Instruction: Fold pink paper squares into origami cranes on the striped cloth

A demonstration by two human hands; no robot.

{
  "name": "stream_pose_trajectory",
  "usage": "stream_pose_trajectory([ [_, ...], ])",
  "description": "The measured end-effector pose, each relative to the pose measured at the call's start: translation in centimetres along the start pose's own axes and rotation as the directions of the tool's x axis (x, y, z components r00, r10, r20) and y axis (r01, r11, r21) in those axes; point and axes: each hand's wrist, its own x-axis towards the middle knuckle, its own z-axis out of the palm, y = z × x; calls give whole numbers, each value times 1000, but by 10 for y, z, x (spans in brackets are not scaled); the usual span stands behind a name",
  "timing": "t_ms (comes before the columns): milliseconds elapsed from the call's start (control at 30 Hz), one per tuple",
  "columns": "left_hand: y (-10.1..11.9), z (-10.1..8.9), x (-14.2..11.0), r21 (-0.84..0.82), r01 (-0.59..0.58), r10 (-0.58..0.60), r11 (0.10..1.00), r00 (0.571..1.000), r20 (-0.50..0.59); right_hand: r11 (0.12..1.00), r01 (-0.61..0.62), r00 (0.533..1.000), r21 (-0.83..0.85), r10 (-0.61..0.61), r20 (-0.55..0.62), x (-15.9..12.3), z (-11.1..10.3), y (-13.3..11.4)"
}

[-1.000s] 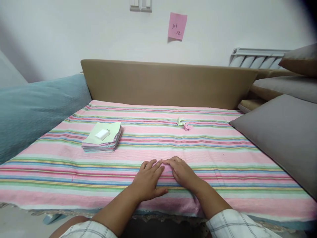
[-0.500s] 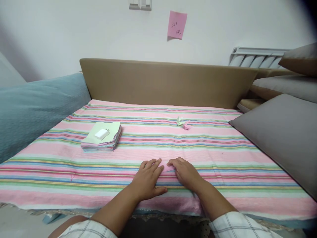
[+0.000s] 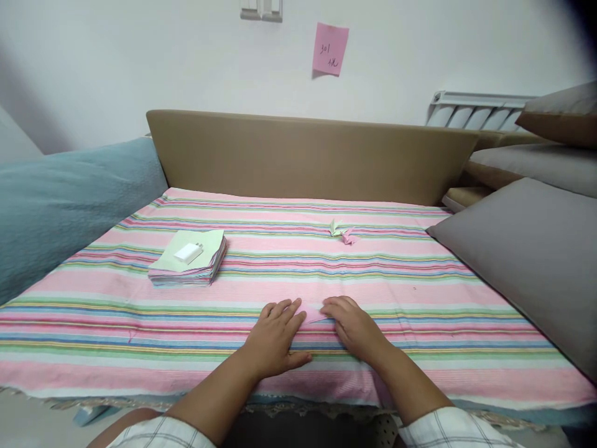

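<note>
Left hand (image 3: 275, 342): fingers flat and slightly spread, tips over the left part of the pink paper (image 3: 311, 313), pinning it as we read it; nothing gripped. Right hand (image 3: 352, 326): fingers loosely curled, tips at the paper's right end; we can't tell if they pinch or only press. Paper sits between the hands, on the striped cloth (image 3: 261, 283), narrowing rightward.

Change: right fingertips, next to the left ones a second ago, have slid right, so we see more paper. We'd call this running along a folded edge, crease probably being pressed.

Outward: cloth's front edge is near the wrists, so we judge less room that way. Beyond the hands we get open cloth up to two small folded pieces, pale green (image 3: 334, 229) and pink (image 3: 348, 237). Paper stack (image 3: 208, 267) with white charger (image 3: 188, 253) is well left; grey cushion (image 3: 522, 249) bounds the right.
</note>
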Motion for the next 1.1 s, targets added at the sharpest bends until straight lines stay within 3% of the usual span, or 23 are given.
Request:
stream_pose_trajectory([
  [67,0,0,0,5,-3,3,1000,1000,-2,993,94,996,-74,-94,1,-2,5,-2],
  [133,0,0,0,10,-5,5,1000,1000,-6,986,111,994,-122,-109,17,-4,9,-5],
  [400,1,-1,-1,18,-5,5,1000,1000,-18,991,-49,998,-124,54,38,-4,8,5],
  [533,1,-2,-1,14,-10,10,1000,1000,-23,989,-124,992,-79,122,-20,-4,5,7],
  [600,1,-2,-1,16,-8,8,1000,1000,-21,996,-89,994,-31,87,-68,-3,7,2],
  [700,2,-2,-1,27,-7,7,1000,1000,-8,996,87,993,-5,-88,-80,-1,16,-9],
  [800,3,-2,-1,41,-10,10,999,1000,-3,991,125,991,-46,-127,-44,2,25,-18],
  [933,2,1,-2,32,-11,12,999,1000,-23,998,30,999,-50,-29,22,6,27,-23],
  [1100,0,2,-2,7,-12,12,1000,1000,-27,993,-113,992,23,112,50,8,13,-23],
])
